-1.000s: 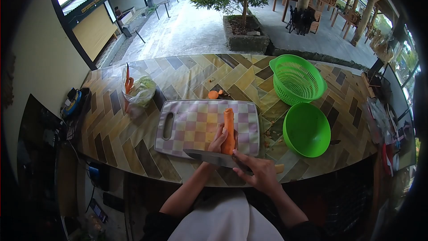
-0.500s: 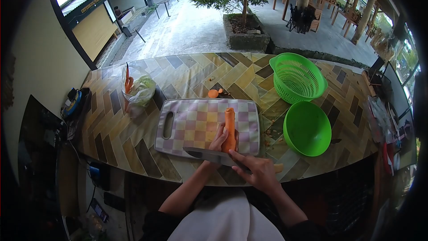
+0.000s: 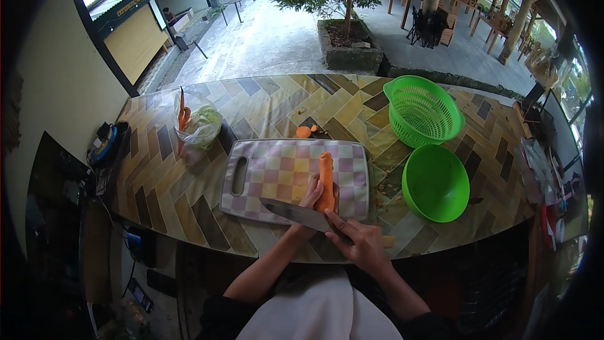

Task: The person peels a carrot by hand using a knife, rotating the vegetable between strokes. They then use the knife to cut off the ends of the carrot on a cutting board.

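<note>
A peeled orange carrot (image 3: 326,182) points away from me over the checkered cutting board (image 3: 270,179). My left hand (image 3: 313,194) is wrapped round its lower part. In my right hand (image 3: 363,242) is a kitchen knife (image 3: 296,214), its broad blade stretching left across the board's front edge and over my left wrist. The knife's wooden handle end shows past my palm, and my right fingertips are right at the carrot's near end. Beyond the board's far edge lie orange carrot pieces (image 3: 304,131) with dark scraps beside them.
At right stand a green colander (image 3: 423,113) and, nearer me, a green bowl (image 3: 435,182). A clear plastic bag (image 3: 202,126) with pale green vegetable and thin carrots sits at left. The table (image 3: 189,195) has a wood-pattern cover with small scraps between board and bowl.
The knife blade has tilted, its tip swinging up a little and away from me. Both hands keep their hold, and the whole view has shifted slightly.
</note>
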Available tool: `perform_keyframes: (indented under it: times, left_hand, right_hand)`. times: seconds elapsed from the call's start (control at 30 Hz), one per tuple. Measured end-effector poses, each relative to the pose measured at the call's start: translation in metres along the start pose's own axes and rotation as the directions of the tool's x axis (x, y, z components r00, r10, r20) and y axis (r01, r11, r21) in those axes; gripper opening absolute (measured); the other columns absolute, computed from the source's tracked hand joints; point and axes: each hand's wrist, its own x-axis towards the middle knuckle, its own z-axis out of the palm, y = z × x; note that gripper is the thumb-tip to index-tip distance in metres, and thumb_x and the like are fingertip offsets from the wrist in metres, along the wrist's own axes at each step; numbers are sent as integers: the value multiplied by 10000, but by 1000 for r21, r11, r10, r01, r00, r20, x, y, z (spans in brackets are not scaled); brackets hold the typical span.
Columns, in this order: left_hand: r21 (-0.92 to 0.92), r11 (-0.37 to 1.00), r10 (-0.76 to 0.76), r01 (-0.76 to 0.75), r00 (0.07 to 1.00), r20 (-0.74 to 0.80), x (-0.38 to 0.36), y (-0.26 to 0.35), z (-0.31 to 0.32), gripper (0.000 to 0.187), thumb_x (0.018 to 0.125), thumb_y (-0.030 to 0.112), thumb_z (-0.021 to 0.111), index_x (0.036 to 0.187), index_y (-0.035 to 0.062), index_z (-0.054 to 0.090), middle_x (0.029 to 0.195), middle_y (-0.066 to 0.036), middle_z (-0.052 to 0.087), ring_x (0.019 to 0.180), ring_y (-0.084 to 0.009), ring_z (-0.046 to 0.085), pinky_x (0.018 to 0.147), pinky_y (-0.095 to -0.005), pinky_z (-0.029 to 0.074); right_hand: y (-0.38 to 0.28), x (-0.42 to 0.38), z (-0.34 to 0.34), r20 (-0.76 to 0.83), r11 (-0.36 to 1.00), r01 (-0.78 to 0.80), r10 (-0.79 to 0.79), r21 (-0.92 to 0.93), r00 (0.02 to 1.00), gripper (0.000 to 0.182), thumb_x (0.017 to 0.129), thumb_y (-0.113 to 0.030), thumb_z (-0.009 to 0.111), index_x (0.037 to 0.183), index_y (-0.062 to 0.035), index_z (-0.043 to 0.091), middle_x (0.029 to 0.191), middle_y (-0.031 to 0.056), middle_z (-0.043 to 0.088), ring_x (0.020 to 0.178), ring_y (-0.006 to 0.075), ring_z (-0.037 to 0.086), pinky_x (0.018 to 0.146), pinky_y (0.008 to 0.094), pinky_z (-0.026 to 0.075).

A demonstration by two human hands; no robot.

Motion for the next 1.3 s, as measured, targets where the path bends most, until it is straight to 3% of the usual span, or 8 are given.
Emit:
perform_keyframes:
  times: [0.37, 0.67, 0.77, 0.87, 0.97, 1.07, 1.17, 1.3]
  left_hand:
    - [9, 1000, 27, -27, 1000, -12, 0, -7, -4, 469, 1002, 423, 432, 1321, 92, 337, 933, -77, 507, 727, -137, 533, 635, -249, 468]
    - [31, 999, 14, -15, 1000, 18, 0, -6, -4, 580, 984, 472, 474, 1388, 92, 307, 906, -65, 492, 739, -138, 509, 643, -255, 457]
    - [-54, 999, 11, -11, 1000, -1, 0, -3, -1, 518, 977, 439, 479, 1334, 89, 344, 926, -74, 506, 830, -135, 503, 724, -251, 444]
    - [-30, 999, 17, -15, 999, 39, 1, -3, -3, 526, 974, 435, 488, 1337, 82, 343, 929, -72, 506, 847, -139, 500, 746, -254, 433]
    - [-29, 999, 15, -13, 999, 41, 0, -4, -5, 525, 977, 431, 487, 1338, 79, 343, 935, -73, 507, 838, -136, 496, 738, -258, 433]
    - [-23, 1000, 5, -4, 998, 68, -1, -1, -3, 518, 983, 435, 479, 1342, 88, 341, 927, -67, 500, 824, -121, 487, 710, -243, 433]
    - [-33, 999, -25, 28, 997, 76, -1, 1, -1, 510, 991, 433, 469, 1348, 96, 332, 916, -59, 492, 796, -102, 483, 676, -215, 430]
    - [-31, 999, -28, 31, 997, 67, -1, 2, 2, 507, 995, 428, 467, 1356, 103, 321, 911, -56, 489, 772, -91, 492, 656, -192, 427]
  right_hand:
    - [0, 5, 3, -92, 983, -16, 34, 183, 995, 496, 849, -251, 723, 1328, -196, 603, 805, 91, 674, 613, 231, 634, 583, 326, 504]
    - [5, 8, -4, 43, 986, -50, 44, 162, 998, 555, 836, -221, 739, 1360, -158, 568, 759, 115, 671, 611, 243, 632, 618, 334, 512]
    - [-2, 11, -15, 56, 961, -108, 97, 254, 994, 590, 829, -232, 746, 1379, -158, 546, 758, 122, 670, 606, 233, 628, 626, 329, 509]
    - [4, 7, -15, 123, 962, -132, 104, 240, 987, 592, 885, -358, 675, 1426, -215, 483, 933, 139, 713, 764, 301, 696, 687, 374, 537]
    - [4, 8, -16, 163, 963, -152, 117, 224, 980, 586, 887, -355, 672, 1424, -212, 486, 956, 135, 717, 788, 298, 698, 702, 368, 543]
    - [0, 11, -16, 107, 961, -100, 75, 257, 991, 587, 844, -256, 729, 1390, -168, 533, 801, 137, 682, 639, 241, 642, 665, 333, 516]
    - [6, 8, -15, 149, 965, -94, 59, 244, 987, 595, 882, -356, 676, 1430, -240, 476, 923, 126, 715, 766, 280, 693, 686, 365, 539]
    - [4, 8, -18, 191, 969, -136, 96, 208, 977, 597, 881, -356, 677, 1433, -256, 471, 903, 119, 712, 730, 273, 684, 677, 365, 536]
